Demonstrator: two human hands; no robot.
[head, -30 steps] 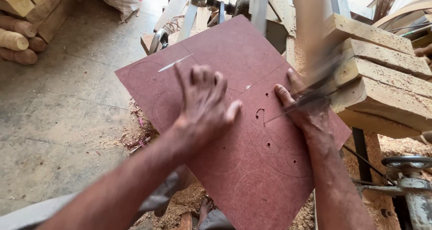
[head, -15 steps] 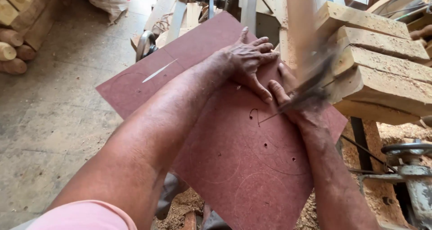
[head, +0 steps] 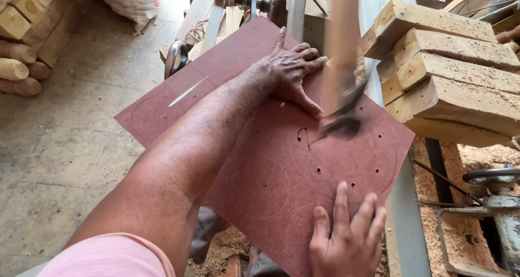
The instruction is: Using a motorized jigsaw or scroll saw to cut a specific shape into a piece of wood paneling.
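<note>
My left hand (head: 295, 73) lies flat, fingers spread wide, palm down on the far part of the reddish-brown board (head: 254, 163), gripping nothing, just pressing. My right hand (head: 346, 242) is at the near edge of the same board, fingers splayed and flat on top, thumb side toward the middle; it holds nothing either. Between the 2 hands, just right of my left thumb, a blurred upright blade (head: 342, 49) meets the board at a dark smudge; too blurred to tell more. The board lies tilted across the saw's table, w/ faint scribed circles and several small drilled holes (head: 319, 171) on its surface, plus a pale scratch (head: 187, 91) toward the left corner. Right of the board: a stack of rough wood blocks (head: 449, 65) dusted w/ sawdust, and a metal handwheel (head: 493, 175) lower down. Sawdust heaps under the board. Far left on the concrete floor (head: 59, 147): round wooden pieces (head: 19, 60) stacked, and a white sack (head: 130, 0) at the top.
</note>
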